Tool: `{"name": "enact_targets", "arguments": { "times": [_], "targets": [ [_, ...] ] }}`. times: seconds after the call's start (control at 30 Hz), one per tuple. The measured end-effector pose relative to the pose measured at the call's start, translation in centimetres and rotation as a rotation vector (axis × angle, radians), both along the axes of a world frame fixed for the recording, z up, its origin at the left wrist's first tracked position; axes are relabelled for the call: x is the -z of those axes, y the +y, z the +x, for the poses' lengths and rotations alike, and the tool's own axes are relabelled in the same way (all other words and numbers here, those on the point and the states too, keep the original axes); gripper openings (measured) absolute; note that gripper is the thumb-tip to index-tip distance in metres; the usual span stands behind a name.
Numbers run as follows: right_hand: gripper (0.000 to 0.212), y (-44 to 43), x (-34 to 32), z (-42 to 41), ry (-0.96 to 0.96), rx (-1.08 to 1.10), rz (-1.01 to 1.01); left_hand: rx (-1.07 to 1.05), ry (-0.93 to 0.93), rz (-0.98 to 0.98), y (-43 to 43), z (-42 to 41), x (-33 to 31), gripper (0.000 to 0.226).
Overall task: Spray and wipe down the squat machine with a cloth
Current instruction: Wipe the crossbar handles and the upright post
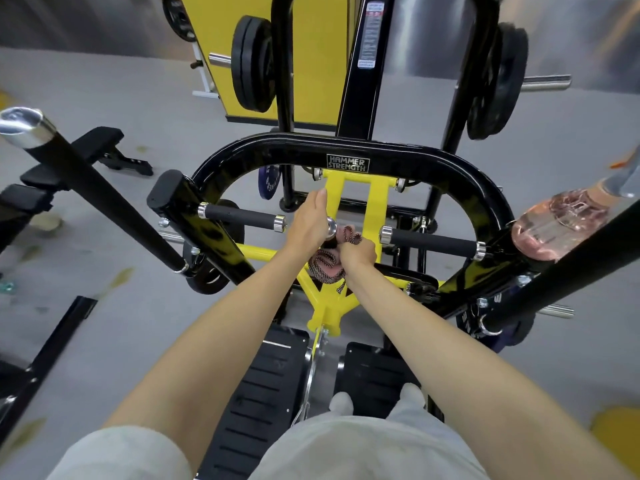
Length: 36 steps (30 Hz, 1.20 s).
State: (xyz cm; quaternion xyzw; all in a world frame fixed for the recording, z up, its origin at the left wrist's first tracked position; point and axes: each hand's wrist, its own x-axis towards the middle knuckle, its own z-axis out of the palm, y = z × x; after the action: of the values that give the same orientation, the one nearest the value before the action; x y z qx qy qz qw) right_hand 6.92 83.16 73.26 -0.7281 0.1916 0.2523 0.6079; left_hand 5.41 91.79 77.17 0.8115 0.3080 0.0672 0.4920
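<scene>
The black and yellow squat machine [349,147] fills the middle of the head view, with a curved black frame bar and two padded handles. My left hand [310,221] wraps round a chrome-capped centre handle [331,227] in front of the yellow bracket. My right hand [358,254] grips a pink and black patterned cloth [325,266] bunched against that same handle, just below and right of the left hand. A clear spray bottle [557,225] of pink liquid lies on the machine's right arm, apart from both hands.
Black footplates [263,386] lie under my feet. Long black bars [90,188] angle in from the left and right. Weight plates [251,64] hang on both sides at the back, a bench [97,143] stands at the left, and a yellow panel [318,46] rises behind.
</scene>
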Motion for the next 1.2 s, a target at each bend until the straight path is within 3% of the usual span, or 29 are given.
{"name": "enact_targets", "arguments": {
  "times": [0.1, 0.2, 0.43, 0.53, 0.6, 0.7, 0.77, 0.83, 0.9, 1.03, 1.2],
  "targets": [
    [0.025, -0.3, -1.3, -0.5, -0.014, 0.022, 0.033, -0.004, -0.004, 0.006, -0.1, -0.1, -0.1, 0.05],
    [0.011, -0.7, -2.5, -1.0, -0.035, 0.007, 0.059, -0.027, 0.01, -0.018, -0.2, -0.3, -0.3, 0.053],
    [0.01, -2.1, -3.4, -1.6, -0.224, -0.153, 0.08, -0.091, 0.012, -0.079, -0.4, -0.4, -0.4, 0.067],
    [0.01, -3.5, -2.4, -2.0, -0.29, -0.225, -0.082, -0.101, 0.001, 0.048, -0.5, -1.0, 0.1, 0.046],
    [0.013, -4.1, -2.3, -2.4, -0.234, -0.184, -0.124, -0.264, -0.054, 0.085, -0.9, -2.5, 1.0, 0.038],
    [0.023, -3.7, -2.1, -3.2, -0.126, -0.215, -0.126, -0.511, -0.11, -0.032, -3.1, -5.3, 2.6, 0.037],
    [0.009, -2.9, -2.0, -4.3, -0.063, -0.241, -0.088, -0.452, -0.049, -0.114, -4.4, -6.8, 4.5, 0.039],
    [0.02, -2.2, -1.7, -5.3, 0.02, -0.252, -0.02, -0.309, -0.013, -0.353, -5.0, -7.3, 5.7, 0.034],
    [0.015, -2.4, -1.4, -5.8, 0.045, -0.304, -0.003, -0.201, 0.019, -0.509, -4.9, -7.7, 6.2, 0.033],
    [0.026, -3.4, -0.5, -6.0, 0.042, -0.523, 0.011, -0.232, 0.023, -0.612, -3.5, -9.0, 7.0, 0.033],
    [0.039, -4.1, -0.4, -5.2, 0.113, -0.563, 0.144, -0.01, 0.007, -0.708, -3.1, -10.0, 7.7, 0.031]
  ]
}}
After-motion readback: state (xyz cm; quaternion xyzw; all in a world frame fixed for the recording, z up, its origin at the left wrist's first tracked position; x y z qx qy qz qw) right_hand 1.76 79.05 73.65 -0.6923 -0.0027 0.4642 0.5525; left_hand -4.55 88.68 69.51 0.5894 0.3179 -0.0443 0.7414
